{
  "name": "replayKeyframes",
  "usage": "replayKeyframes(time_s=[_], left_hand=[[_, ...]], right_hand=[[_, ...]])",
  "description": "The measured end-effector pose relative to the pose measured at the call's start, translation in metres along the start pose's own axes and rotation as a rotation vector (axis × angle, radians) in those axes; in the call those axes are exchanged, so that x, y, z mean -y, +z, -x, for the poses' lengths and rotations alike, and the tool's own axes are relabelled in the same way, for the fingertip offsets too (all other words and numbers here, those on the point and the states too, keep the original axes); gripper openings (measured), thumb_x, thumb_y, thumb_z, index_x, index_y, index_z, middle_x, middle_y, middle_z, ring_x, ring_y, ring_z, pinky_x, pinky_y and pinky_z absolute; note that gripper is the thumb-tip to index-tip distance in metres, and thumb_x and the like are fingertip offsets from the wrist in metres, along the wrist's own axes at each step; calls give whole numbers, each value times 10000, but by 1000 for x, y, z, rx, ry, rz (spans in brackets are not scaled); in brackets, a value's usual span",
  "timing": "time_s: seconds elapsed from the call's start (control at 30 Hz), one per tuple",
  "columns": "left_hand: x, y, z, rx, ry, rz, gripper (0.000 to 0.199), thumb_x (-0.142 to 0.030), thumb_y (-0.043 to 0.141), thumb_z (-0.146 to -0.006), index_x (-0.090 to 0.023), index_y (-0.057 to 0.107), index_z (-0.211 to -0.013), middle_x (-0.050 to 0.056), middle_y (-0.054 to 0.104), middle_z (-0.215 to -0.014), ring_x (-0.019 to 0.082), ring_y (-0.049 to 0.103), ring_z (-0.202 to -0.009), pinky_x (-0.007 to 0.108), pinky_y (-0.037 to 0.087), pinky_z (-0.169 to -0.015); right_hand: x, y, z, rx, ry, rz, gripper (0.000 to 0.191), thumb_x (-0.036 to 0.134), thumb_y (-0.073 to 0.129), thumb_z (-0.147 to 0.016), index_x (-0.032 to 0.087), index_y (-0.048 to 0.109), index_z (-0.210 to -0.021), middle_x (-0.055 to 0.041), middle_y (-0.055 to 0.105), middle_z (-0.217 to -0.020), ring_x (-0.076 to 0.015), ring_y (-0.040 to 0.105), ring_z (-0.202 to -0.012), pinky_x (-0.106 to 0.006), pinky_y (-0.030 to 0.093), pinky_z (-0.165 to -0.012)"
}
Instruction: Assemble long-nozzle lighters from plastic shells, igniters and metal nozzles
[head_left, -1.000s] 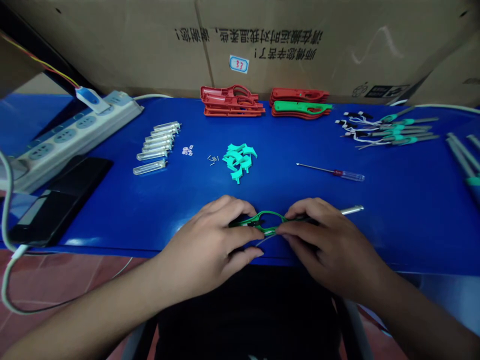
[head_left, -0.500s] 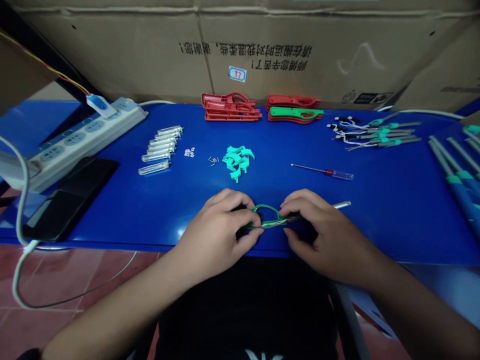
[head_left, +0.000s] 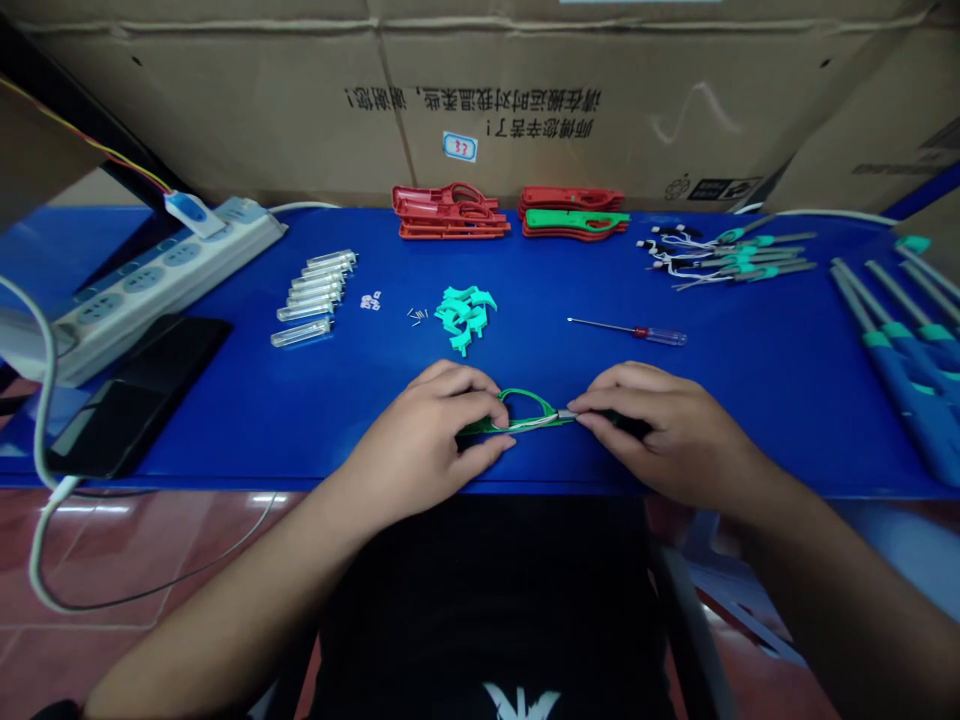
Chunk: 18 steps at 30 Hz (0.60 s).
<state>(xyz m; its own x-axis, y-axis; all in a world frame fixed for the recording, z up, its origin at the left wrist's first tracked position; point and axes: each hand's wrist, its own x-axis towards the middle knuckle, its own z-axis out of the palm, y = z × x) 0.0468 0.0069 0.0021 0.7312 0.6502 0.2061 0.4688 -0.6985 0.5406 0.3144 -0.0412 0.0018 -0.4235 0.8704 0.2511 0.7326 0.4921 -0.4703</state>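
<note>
Near the front edge of the table, a green lighter handle shell (head_left: 541, 399) with an oval loop lies between my hands. My left hand (head_left: 427, 430) is closed around its left end, thumb and fingers on its lower edge. White wires (head_left: 534, 423) run along inside the shell. My right hand (head_left: 667, 420) pinches a grey metal tube (head_left: 565, 415) at the shell's right end; the rest of the tube is hidden by the hand. Beyond the hands lie turquoise triggers (head_left: 463, 316), small screws (head_left: 417, 316) and a screwdriver (head_left: 637, 332) with a clear handle.
Red handle shells (head_left: 450, 215) are stacked at the back, beside another stack topped by a green shell (head_left: 577, 221). Clear tanks (head_left: 311, 290), a power strip (head_left: 142, 280) and a black phone (head_left: 139, 395) are left. Wired metal tubes (head_left: 750, 260) and blue lighters (head_left: 900, 370) are right.
My right hand's fingers have closed into a pinch on the metal tube at the shell's end. The tube's far tip no longer shows past the hand. The view has shifted slightly.
</note>
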Motion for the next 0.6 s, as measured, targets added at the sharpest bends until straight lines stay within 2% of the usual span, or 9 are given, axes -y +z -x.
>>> replayKeyframes(time_s=[0.13,0.37,0.5,0.6], left_hand=[[5,1,-3,-20,46,-2,113,-290,641,-931,-194,701,-933,48,671,-1059,190,599,-1048,358,470,-950],[5,5,-1,-50,110,-74,152,-253,576,-952,-166,701,-947,81,673,-1071,213,606,-1056,384,480,-959],[5,5,-2,-42,109,-82,165,-248,551,-961,-165,693,-956,84,677,-1079,218,605,-1079,400,478,-977],[5,3,-3,-35,106,-61,161,-251,557,-959,-173,697,-940,76,683,-1063,213,613,-1079,399,484,-969]], right_hand=[[-1,4,0,-10,-9,35,245,211,529,-973,217,728,-1117,-57,695,-987,-173,641,-913,-328,530,-809],[-4,1,-5,93,-51,83,292,197,472,-990,198,734,-1119,-89,693,-1002,-207,612,-944,-384,516,-850],[-5,2,-5,24,-100,102,280,213,498,-979,187,746,-1105,-95,686,-981,-214,604,-925,-391,519,-831],[-4,1,-6,-19,-50,40,235,211,562,-945,220,776,-1044,-65,697,-929,-187,627,-858,-352,526,-780]])
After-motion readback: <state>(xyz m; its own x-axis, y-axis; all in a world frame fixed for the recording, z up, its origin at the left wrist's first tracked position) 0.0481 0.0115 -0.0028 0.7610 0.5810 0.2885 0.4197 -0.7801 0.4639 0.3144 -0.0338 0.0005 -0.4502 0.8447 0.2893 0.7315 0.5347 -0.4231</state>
